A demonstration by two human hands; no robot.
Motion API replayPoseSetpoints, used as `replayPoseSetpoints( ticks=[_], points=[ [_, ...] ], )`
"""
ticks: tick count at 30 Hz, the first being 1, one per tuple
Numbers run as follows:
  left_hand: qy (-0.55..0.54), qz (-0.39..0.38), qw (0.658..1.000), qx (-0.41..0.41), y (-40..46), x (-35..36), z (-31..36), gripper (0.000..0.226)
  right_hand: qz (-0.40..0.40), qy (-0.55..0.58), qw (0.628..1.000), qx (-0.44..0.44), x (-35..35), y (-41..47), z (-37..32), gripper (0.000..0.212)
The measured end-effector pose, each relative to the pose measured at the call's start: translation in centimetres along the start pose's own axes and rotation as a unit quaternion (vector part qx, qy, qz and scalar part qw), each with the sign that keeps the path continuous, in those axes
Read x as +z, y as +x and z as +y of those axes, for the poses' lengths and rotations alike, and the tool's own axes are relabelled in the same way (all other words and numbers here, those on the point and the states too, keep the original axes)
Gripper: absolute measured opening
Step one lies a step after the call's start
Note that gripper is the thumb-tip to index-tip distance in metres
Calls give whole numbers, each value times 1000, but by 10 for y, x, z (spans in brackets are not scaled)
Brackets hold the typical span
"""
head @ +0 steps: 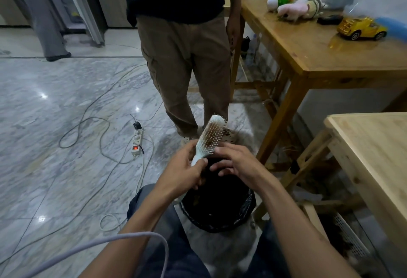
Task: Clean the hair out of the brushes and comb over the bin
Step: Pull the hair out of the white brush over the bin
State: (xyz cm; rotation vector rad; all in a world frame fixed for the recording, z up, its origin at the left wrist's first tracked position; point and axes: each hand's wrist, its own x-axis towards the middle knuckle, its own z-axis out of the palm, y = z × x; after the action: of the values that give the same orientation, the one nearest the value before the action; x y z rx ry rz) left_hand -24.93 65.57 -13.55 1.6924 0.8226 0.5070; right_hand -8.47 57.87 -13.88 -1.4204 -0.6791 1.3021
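With the left hand (187, 167) clamped on the handle of the white brush (211, 137) above the bin (218, 207), the right hand (235, 161), fingers loosely apart at the bristles, should pinch hair near the pad and pull outward so it falls inside the rim.

Both bare forearms reach forward, converging. The left hand (184, 168) is curled closed, thumb and fingers pinched together. The right hand (235, 160) faces palm-down beside it, fingers loosely spread and bent.
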Motion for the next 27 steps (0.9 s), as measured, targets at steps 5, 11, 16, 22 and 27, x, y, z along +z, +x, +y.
replayPoseSetpoints(
  ticks=[5, 11, 16, 22, 27],
  points=[
    [46, -32, 998, -25, -1, -12, 6, 46, 28, 27, 999, -16, -2, 2, 8, 18],
    [-47, 32, 992, -115, 5, -13, -6, 41, 125, -45, 990, -38, -11, 6, 14, 21],
    [-30, 47, 995, -80, 5, -7, -3, 36, 81, -59, 995, -28, 3, 6, 15, 27],
    [59, 89, 994, -29, 3, -13, 2, 19, 178, -123, 975, -47, -3, 8, 9, 17],
    [93, 82, 992, -15, 1, -11, 0, 9, 225, -12, 970, -85, -8, 13, -10, 24]
  ],
)
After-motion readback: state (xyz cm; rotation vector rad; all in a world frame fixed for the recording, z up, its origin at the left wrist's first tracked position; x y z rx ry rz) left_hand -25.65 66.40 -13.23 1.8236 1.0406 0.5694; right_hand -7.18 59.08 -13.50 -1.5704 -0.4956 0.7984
